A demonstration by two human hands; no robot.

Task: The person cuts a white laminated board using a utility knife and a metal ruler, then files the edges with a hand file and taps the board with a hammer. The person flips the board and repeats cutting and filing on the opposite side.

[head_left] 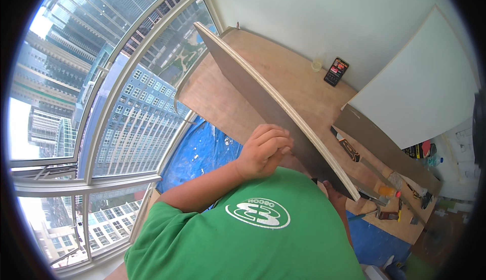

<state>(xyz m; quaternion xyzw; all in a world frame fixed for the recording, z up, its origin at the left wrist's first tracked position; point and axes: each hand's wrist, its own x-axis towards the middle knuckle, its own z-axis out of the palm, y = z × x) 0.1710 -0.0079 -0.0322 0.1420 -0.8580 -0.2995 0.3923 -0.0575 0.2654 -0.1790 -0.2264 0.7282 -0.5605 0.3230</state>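
Observation:
A large plywood board [255,85] stands tilted on its edge above the wooden worktop [298,77], its pale layered edge running from upper left to lower right, its face dark. My left hand [265,151] is closed, fingers curled, against or just in front of that face; whatever is in them is hidden. My right hand [335,191] is low at the board's near lower end, mostly hidden by it and my body, so its fingers cannot be made out.
Windows line the left. A blue sheet [197,148] covers the floor. A phone [335,71] and cup [317,63] sit by the wall. At right are a white panel [415,87], an orange-handled saw [347,146], several tools [390,214] and a bottle [386,191].

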